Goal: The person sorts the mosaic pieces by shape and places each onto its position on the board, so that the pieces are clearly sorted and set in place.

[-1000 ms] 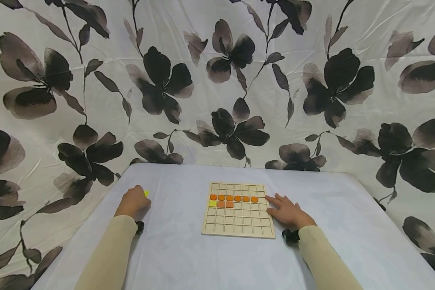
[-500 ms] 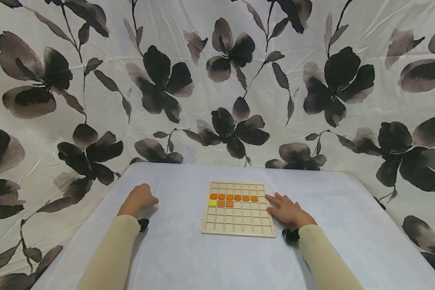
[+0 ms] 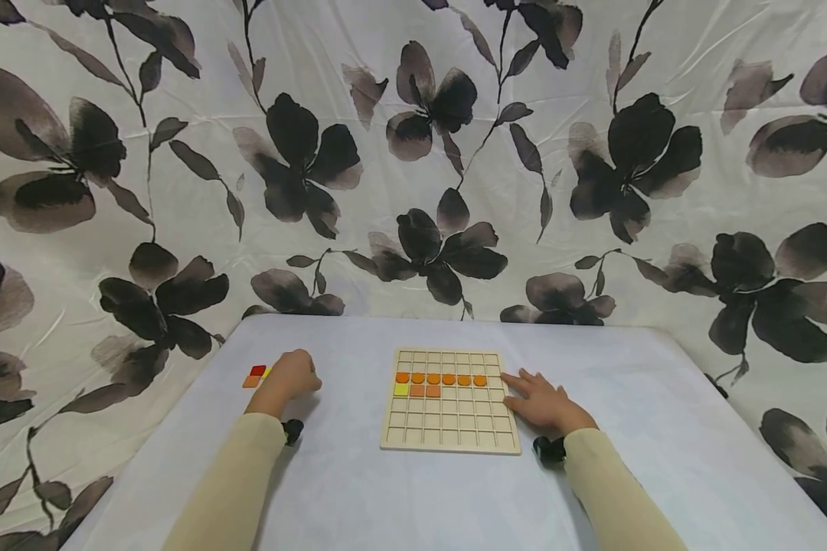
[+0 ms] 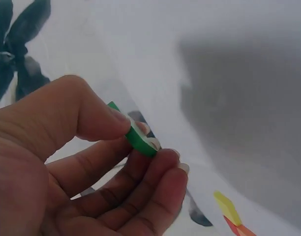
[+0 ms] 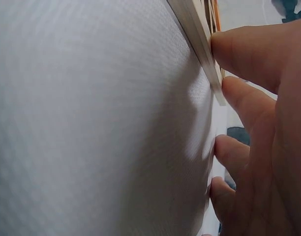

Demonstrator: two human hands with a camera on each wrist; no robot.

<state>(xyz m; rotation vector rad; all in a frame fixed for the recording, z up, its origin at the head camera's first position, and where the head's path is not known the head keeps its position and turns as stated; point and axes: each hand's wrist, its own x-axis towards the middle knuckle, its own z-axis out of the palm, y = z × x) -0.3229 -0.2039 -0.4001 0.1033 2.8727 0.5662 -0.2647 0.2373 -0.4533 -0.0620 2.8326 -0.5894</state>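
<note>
My left hand (image 3: 286,383) is over the left part of the table. In the left wrist view its thumb and fingers pinch a small green tile (image 4: 140,141) with a pale face; the head view hides this tile. On the table behind that hand lie a red tile (image 3: 258,370), an orange tile (image 3: 251,381) and a yellow tile (image 3: 267,373), partly covered. A wooden grid board (image 3: 455,428) carries a row of orange round pieces (image 3: 433,379). Below them sit a yellow square (image 3: 401,390) and two orange squares (image 3: 417,391). My right hand (image 3: 547,402) touches the board's right edge, fingers spread.
A white cloth covers the table (image 3: 344,490). Behind it hangs a curtain (image 3: 558,207) printed with dark flowers. Each wrist wears a small black camera; the left one (image 3: 292,431) sits just above the cloth.
My left hand has moved to the right, and the red and orange tiles it covered now show. The right hand stays at the board's edge. The head view has shifted slightly.
</note>
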